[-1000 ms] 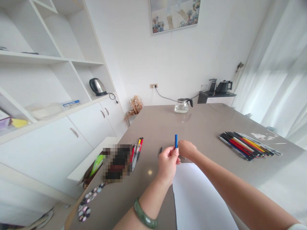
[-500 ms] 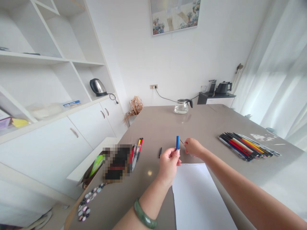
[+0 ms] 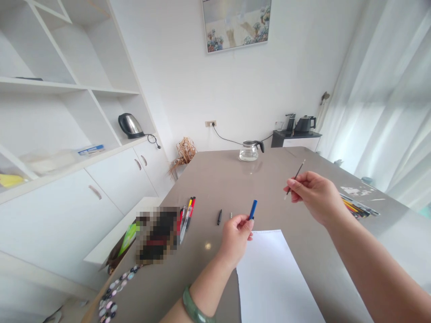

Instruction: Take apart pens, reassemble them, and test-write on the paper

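My left hand (image 3: 237, 235) is closed on a blue pen barrel (image 3: 253, 209), which sticks up from between thumb and fingers above the top of a white sheet of paper (image 3: 274, 273). Up and to the right, my right hand (image 3: 311, 193) pinches a thin dark pen refill (image 3: 296, 176) with pale ends, held tilted above the table. A short black pen part (image 3: 219, 217) lies on the table left of the blue barrel. Close to my left fingers is a small, thin, light piece (image 3: 230, 216), too small to make out.
Several pens (image 3: 360, 205) lie in a bunch at the right, partly behind my right wrist. More pens (image 3: 188, 215) lie beside a blurred dark pouch (image 3: 160, 235) at the left, with a bead string (image 3: 116, 289) in front. A glass pot (image 3: 249, 152) stands at the far edge.
My right hand has moved up and right, away from the blue barrel, carrying the refill. The barrel in my left hand now leans right. A small light piece now shows on the table.
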A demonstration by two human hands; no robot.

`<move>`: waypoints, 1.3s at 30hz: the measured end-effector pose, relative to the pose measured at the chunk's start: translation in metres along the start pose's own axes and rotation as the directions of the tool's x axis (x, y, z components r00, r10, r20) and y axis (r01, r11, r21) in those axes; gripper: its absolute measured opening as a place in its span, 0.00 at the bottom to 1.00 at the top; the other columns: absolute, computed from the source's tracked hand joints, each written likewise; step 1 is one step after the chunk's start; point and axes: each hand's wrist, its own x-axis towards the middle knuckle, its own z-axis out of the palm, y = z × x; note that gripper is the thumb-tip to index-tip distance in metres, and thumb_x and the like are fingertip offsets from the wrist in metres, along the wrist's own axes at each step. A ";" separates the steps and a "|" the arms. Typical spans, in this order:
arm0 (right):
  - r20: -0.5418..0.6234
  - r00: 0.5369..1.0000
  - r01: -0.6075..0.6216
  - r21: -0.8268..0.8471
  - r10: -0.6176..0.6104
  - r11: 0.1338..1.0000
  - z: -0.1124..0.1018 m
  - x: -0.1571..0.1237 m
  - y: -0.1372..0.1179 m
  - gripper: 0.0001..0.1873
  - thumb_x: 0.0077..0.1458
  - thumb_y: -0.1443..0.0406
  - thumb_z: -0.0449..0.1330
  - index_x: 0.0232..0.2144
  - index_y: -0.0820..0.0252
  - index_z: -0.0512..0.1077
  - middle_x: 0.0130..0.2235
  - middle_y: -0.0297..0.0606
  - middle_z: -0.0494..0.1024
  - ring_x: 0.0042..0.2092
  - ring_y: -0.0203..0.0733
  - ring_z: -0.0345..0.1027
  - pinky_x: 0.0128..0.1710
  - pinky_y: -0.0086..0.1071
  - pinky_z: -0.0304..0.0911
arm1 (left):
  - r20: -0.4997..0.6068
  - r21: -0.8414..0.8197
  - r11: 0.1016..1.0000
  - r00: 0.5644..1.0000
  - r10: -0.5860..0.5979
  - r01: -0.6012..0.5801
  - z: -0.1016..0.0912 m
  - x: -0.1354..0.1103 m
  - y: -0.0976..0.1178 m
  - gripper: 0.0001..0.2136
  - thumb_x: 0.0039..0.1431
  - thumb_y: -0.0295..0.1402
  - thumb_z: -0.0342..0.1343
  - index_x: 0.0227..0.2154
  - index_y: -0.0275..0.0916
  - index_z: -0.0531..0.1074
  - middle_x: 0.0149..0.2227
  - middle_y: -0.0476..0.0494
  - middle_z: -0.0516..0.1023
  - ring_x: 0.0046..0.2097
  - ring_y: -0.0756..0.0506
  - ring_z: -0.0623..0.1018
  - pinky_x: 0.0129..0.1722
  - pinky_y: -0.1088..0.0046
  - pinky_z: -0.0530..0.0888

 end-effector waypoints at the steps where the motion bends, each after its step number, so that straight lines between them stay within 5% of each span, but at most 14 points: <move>1: -0.026 0.999 0.022 0.019 -0.022 1.000 -0.005 -0.002 -0.007 0.15 0.42 0.55 0.59 0.23 0.61 0.63 0.23 0.38 0.72 0.20 0.32 0.62 0.19 0.27 0.60 | 0.013 0.010 1.000 1.000 -0.006 0.006 0.001 0.000 0.000 0.13 0.45 0.39 0.55 0.30 0.34 0.71 0.23 0.47 0.69 0.22 0.52 0.68 0.23 0.75 0.68; 6: -0.122 0.989 0.085 0.052 -0.078 0.995 -0.015 -0.014 -0.032 0.14 0.40 0.56 0.60 0.21 0.58 0.62 0.23 0.37 0.72 0.23 0.36 0.64 0.21 0.30 0.61 | 0.093 0.052 0.998 0.995 -0.033 0.028 0.006 -0.004 0.000 0.10 0.44 0.36 0.55 0.28 0.34 0.71 0.23 0.46 0.70 0.22 0.52 0.68 0.22 0.76 0.67; 26: 0.189 0.980 0.040 0.150 -0.068 0.988 0.010 -0.032 -0.042 0.12 0.45 0.59 0.58 0.22 0.61 0.62 0.27 0.40 0.75 0.26 0.35 0.66 0.25 0.28 0.62 | 0.122 0.128 0.989 0.991 0.056 -0.071 0.006 -0.008 0.005 0.10 0.52 0.38 0.47 0.30 0.36 0.66 0.25 0.48 0.67 0.22 0.53 0.67 0.23 0.77 0.65; 39: 0.255 0.965 0.024 0.154 -0.063 0.988 0.018 -0.030 -0.032 0.13 0.46 0.58 0.56 0.22 0.61 0.61 0.27 0.40 0.75 0.27 0.36 0.68 0.26 0.29 0.62 | 0.135 0.127 0.985 0.986 0.098 -0.115 0.006 -0.007 0.006 0.08 0.50 0.35 0.50 0.30 0.36 0.67 0.23 0.51 0.67 0.22 0.53 0.66 0.25 0.77 0.65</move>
